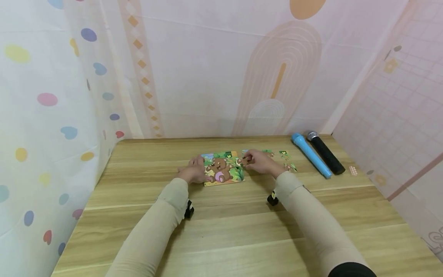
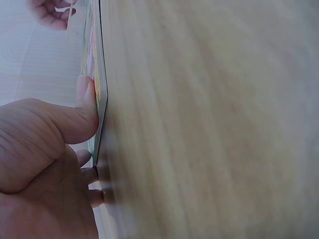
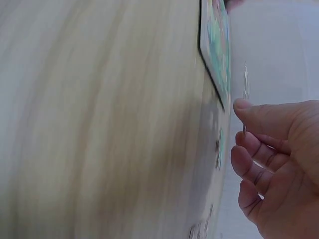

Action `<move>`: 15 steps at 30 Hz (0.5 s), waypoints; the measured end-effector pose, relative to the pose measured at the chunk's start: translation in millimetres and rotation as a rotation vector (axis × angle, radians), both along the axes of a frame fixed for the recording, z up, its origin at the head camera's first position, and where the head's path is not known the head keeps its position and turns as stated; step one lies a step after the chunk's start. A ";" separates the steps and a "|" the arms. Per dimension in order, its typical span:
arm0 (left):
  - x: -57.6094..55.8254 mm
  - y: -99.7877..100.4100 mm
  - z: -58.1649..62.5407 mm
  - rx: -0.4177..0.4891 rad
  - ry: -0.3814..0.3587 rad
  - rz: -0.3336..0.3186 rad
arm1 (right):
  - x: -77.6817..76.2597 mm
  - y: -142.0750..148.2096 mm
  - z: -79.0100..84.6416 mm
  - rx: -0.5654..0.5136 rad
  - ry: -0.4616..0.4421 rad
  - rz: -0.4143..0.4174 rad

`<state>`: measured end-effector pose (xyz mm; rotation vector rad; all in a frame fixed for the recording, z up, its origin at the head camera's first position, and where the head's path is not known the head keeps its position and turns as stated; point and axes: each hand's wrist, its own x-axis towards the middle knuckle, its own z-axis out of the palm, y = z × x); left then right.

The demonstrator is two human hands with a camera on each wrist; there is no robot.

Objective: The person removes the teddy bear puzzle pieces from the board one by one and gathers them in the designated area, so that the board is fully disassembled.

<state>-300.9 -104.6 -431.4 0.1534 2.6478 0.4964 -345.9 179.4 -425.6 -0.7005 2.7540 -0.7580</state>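
Observation:
A jigsaw puzzle board (image 1: 222, 172) with a brown bear picture lies flat on the wooden table. At its left side my left hand (image 1: 195, 171) holds it, thumb (image 2: 87, 107) on the top near the corner and the other fingers along the edge. Over the board's right side, my right hand (image 1: 260, 161) pinches a small jigsaw piece (image 1: 243, 161) between thumb and fingertips. In the right wrist view the piece (image 3: 246, 89) appears edge-on, raised above the table. More loose pieces (image 1: 285, 156) lie to the right, some partly hidden behind my right hand.
A blue microphone (image 1: 311, 156) and a black microphone (image 1: 326, 153) lie side by side at the table's back right. Near them is a small patterned patch (image 1: 353, 171). A printed curtain (image 1: 194, 77) hangs behind the table (image 1: 221, 231).

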 end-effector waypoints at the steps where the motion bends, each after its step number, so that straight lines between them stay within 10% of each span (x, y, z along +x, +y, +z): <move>1: 0.0 -0.1 0.1 0.001 0.002 0.001 | -0.1 2.6 0.7 0.011 0.004 0.000; 15: 2.5 1.2 2.5 -0.027 -0.008 -0.014 | -1.9 25.3 -0.8 0.087 -0.046 0.021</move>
